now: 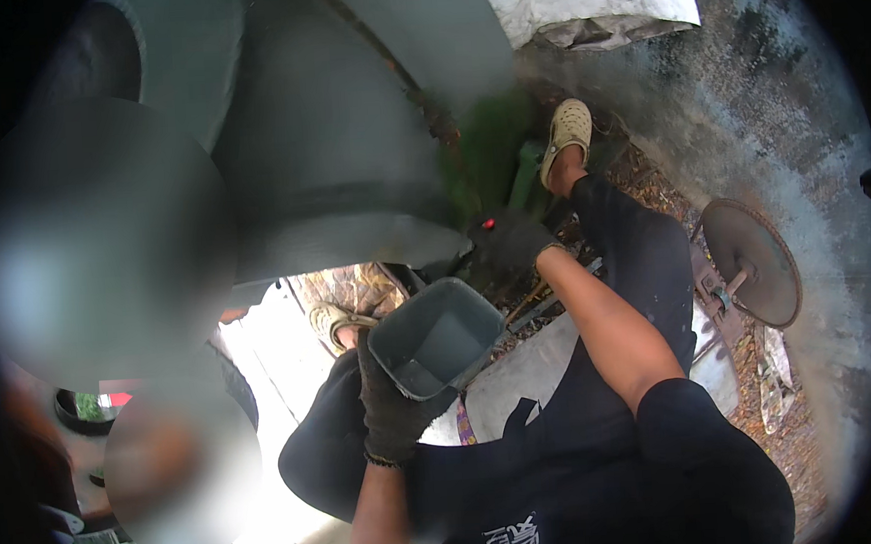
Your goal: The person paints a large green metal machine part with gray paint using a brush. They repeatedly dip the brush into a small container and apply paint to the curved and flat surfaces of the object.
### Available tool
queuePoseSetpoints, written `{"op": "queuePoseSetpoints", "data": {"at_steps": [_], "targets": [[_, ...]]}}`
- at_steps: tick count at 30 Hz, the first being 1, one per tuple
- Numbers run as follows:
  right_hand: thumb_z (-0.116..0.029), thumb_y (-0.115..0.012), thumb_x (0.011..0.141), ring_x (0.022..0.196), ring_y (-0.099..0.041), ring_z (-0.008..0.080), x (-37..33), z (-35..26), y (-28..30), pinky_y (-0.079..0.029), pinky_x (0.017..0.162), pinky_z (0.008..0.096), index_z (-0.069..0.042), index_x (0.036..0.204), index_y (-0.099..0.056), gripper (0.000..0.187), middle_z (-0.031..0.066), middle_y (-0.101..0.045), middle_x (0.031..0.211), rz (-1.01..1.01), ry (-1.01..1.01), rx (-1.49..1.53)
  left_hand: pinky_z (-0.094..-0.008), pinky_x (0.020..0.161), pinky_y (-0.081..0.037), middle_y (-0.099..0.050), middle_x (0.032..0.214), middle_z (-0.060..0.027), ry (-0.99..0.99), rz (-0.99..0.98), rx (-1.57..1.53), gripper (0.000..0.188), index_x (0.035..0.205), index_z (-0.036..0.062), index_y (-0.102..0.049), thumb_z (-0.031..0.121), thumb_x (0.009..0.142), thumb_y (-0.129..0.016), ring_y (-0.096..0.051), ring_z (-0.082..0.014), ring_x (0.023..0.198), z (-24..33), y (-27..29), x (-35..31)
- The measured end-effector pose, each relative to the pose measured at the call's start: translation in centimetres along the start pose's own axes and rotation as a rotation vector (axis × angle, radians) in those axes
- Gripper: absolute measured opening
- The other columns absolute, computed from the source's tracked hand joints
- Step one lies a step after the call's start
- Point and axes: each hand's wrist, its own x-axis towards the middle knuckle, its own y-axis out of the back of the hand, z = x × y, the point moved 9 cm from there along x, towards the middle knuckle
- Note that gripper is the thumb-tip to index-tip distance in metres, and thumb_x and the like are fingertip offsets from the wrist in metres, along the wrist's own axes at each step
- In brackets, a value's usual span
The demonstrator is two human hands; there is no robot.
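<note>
My left hand (396, 409), in a dark grey work glove, is closed on the side of a dark grey plastic tub (440, 339) with rounded corners. The tub is tilted with its mouth up over my lap, and I see nothing in it but its bare walls. My right hand (513, 244), in a dark glove, reaches forward beyond the tub to the lower edge of a large grey curved panel (349, 129). A small red spot shows by its fingers, which blend into the dark background. A green part (526, 177) stands just beyond this hand.
A round rusty metal disc (750, 262) on a bracket is at the right, above dry leaves. The stained grey wall (793, 135) curves beside it. A white sheet (589, 3) hangs at the far side. My tan clogs (568, 132) rest on both sides. The left is heavily blurred.
</note>
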Motion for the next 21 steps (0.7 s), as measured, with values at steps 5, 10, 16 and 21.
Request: {"op": "queuePoseSetpoints", "data": {"at_steps": [5, 10, 16, 21], "targets": [[-0.027, -0.069, 0.098, 0.108, -0.074, 0.0399, -2.2, -4.0, 3.7, -0.059, 0.089, 0.0499, -0.011, 0.134, -0.068, 0.039, 0.0173, -0.076, 0.116, 0.113, 0.098, 0.048, -0.0428, 0.111, -0.055, -0.065, 0.147, -0.0172, 0.033, 0.068, 0.002, 0.125, 0.164, 0.0001, -0.032, 0.033, 0.066, -0.104, -0.068, -0.0322, 0.132, 1.7, 1.7, -0.1], [-0.024, -0.067, 0.101, 0.108, -0.077, 0.0378, -6.6, -7.7, 6.8, -0.060, 0.088, 0.0470, -0.011, 0.135, -0.067, 0.037, 0.0197, -0.077, 0.118, 0.178, 0.093, 0.158, -0.0439, 0.116, -0.051, -0.060, 0.151, -0.0173, 0.091, 0.033, -0.132, 0.121, 0.162, 0.0015, -0.034, 0.031, 0.066, -0.103, -0.062, -0.0313, 0.139, 1.7, 0.5, 0.3], [-0.018, -0.066, 0.101, 0.099, -0.077, 0.0261, -10.6, 3.3, 7.7, -0.061, 0.085, 0.0395, -0.002, 0.132, -0.070, 0.035, 0.0150, -0.079, 0.117, 0.328, -0.088, 0.033, -0.0426, 0.115, -0.051, -0.061, 0.144, -0.0137, -0.200, 0.083, -0.012, 0.110, 0.155, 0.0014, -0.043, 0.032, 0.067, -0.100, -0.063, -0.0298, 0.133, 3.4, 1.4, 0.3], [-0.015, -0.068, 0.104, 0.099, -0.074, 0.0161, -14.1, -3.9, 20.3, -0.061, 0.091, 0.0338, -0.001, 0.128, -0.074, 0.029, 0.0086, -0.079, 0.112, 0.289, -0.458, 1.363, -0.0476, 0.109, -0.053, -0.058, 0.144, -0.0195, -0.260, -0.009, 0.120, 0.119, 0.156, 0.0013, -0.040, 0.033, 0.059, -0.102, -0.062, -0.0385, 0.133, 1.4, 1.8, 0.1]]}}
